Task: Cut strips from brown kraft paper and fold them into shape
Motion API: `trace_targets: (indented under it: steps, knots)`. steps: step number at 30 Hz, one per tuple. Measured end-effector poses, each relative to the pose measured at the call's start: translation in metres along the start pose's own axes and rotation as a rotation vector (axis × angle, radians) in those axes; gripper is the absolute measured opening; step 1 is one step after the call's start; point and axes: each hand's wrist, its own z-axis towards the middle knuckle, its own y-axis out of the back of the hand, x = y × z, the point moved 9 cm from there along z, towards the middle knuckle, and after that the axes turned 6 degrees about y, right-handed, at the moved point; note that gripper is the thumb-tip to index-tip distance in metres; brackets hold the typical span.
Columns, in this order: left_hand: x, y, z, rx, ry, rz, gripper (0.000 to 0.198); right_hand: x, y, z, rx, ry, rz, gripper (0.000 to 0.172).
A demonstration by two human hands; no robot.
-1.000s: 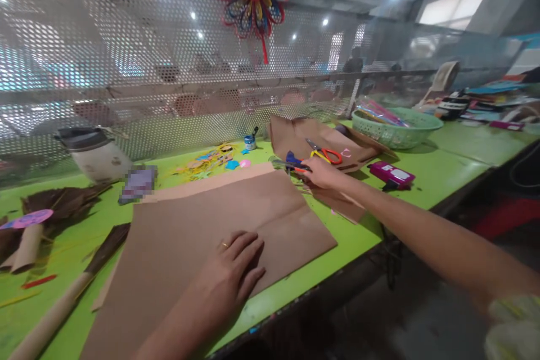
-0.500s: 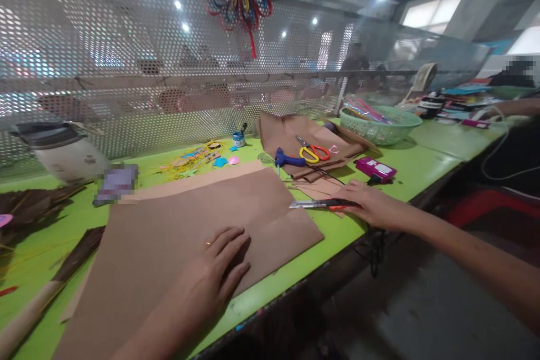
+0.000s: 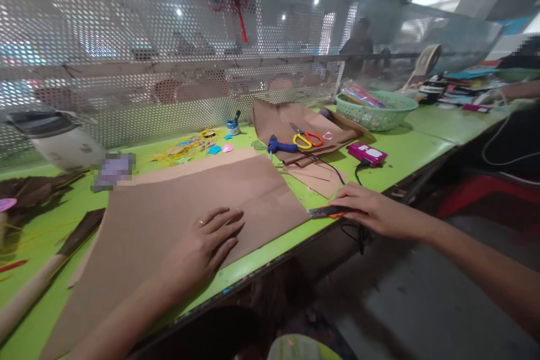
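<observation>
A large sheet of brown kraft paper (image 3: pixel 164 214) lies on the green table, with lighter paper edges showing beneath it. My left hand (image 3: pixel 211 244) rests flat on the sheet, fingers stretched out, a ring on one finger. In my right hand (image 3: pixel 367 205) is a utility knife (image 3: pixel 327 211) with a black and orange handle. Its front end points left, at the sheet's right corner; I cannot tell whether it touches the paper. Only a short bit of blade shows. Beyond lie a blue glue gun (image 3: pixel 282 145) and scissors (image 3: pixel 307 139) on crumpled brown paper (image 3: pixel 291 115).
A magenta box (image 3: pixel 367 153) with a black cable sits near the right hand. Farther back are a green basket (image 3: pixel 377 112) and a small blue jar (image 3: pixel 233 126). A white container (image 3: pixel 63 143) stands at left. Perforated metal panels (image 3: pixel 139 79) border the table's back.
My right hand has drawn the knife toward the table's front edge, and much less blade shows. My left hand still lies on the paper. The view has tilted down slightly.
</observation>
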Motion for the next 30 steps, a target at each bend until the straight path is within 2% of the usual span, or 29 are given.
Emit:
trace_targets:
  steps: [8,13,23,30]
  knots:
    - [-0.008,0.004,0.003,0.0,-0.025,0.001,0.036,-0.006,0.0,-0.011,0.046,-0.013,0.073,0.034]
    - [-0.008,0.004,0.003,0.003,-0.024,0.0,0.035,-0.007,0.002,-0.02,0.03,-0.048,0.073,0.035]
    - [-0.009,0.004,0.003,-0.017,-0.036,0.015,0.035,0.006,-0.004,0.006,0.02,0.005,0.07,0.034]
    - [-0.007,0.002,0.003,-0.012,-0.018,-0.023,0.035,0.006,-0.003,-0.014,0.025,-0.049,0.078,0.032]
